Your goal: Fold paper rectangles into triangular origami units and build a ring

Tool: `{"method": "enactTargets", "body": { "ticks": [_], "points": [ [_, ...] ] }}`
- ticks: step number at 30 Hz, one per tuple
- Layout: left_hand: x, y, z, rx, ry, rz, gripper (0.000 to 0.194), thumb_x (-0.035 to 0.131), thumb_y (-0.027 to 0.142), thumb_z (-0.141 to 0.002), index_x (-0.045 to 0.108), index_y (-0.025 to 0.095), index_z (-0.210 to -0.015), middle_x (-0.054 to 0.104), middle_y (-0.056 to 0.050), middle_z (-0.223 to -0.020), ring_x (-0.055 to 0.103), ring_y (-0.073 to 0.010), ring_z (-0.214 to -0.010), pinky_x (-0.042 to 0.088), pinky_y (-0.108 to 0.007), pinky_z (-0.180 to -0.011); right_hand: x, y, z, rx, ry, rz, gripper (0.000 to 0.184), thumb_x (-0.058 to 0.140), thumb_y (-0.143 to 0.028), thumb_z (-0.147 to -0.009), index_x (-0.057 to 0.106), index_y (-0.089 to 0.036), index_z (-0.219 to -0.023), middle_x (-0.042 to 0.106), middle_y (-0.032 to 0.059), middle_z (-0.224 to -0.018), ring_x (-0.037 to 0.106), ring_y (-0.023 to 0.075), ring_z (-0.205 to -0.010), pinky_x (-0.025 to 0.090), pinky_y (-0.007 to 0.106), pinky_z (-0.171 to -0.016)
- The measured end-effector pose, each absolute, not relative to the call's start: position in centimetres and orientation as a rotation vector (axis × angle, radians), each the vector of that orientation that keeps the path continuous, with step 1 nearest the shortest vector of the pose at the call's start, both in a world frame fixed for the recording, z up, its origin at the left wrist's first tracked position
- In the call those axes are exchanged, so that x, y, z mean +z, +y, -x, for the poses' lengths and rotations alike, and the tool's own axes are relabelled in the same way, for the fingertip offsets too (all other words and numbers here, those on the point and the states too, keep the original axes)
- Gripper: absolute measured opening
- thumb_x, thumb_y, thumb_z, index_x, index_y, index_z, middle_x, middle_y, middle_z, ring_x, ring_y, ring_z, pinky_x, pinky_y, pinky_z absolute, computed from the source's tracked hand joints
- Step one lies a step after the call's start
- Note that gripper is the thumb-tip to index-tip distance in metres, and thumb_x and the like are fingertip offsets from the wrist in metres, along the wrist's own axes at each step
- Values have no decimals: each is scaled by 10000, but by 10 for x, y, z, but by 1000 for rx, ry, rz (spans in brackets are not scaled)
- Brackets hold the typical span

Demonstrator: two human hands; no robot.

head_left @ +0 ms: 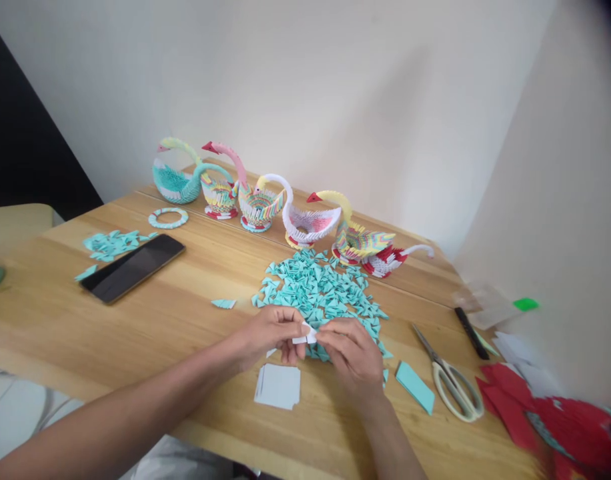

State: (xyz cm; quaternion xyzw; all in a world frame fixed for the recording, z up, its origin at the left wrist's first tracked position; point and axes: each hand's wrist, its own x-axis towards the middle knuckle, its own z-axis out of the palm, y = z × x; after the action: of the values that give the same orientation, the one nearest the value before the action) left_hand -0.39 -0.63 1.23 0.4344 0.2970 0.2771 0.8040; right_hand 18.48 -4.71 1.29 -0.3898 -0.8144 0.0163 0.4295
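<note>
Between my two hands is a small piece of white paper (305, 337), partly folded. The fingers of my left hand (279, 331) pinch it from the left. My right hand (353, 350) grips its right end with thumb and fingertips. Just beyond and partly under my hands spreads a heap of folded turquoise paper triangles (318, 283). A stack of white paper slips (278, 387) lies on the table in front of me, below my left hand. A bit of white paper peeks out under my left fingers.
Several folded-paper swans (310, 223) line the back of the wooden table (210, 347). At left lie a phone (133, 267), a paper ring (168, 217) and more turquoise pieces (113, 245). Scissors (453, 383), turquoise slips (414, 387), a black cutter-like tool (471, 333) and red paper (510, 400) are at right.
</note>
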Motion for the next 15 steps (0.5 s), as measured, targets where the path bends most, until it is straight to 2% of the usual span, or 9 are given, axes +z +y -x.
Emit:
{"method": "enactTargets", "body": {
  "ticks": [6,15],
  "points": [
    [10,-4,3,628,683,-1066,417,723,516,-662,571,131,-707,641,-10,-591,551,-89,-442,424,-203,-460,13,-47,-187,-6,-2098,969,225,546,-92,-867,697,-257,-887,704,37,-818,615,177,-774,487,305,-675],
    [6,-4,3,758,695,-1304,347,640,476,-763,632,130,-744,645,-24,-664,538,-96,-522,442,-219,-539,11,-48,-174,518,-1752,1230,88,599,-195,-842,618,-209,-757,664,19,-741,628,162,-694,495,270,-632]
  ]
}}
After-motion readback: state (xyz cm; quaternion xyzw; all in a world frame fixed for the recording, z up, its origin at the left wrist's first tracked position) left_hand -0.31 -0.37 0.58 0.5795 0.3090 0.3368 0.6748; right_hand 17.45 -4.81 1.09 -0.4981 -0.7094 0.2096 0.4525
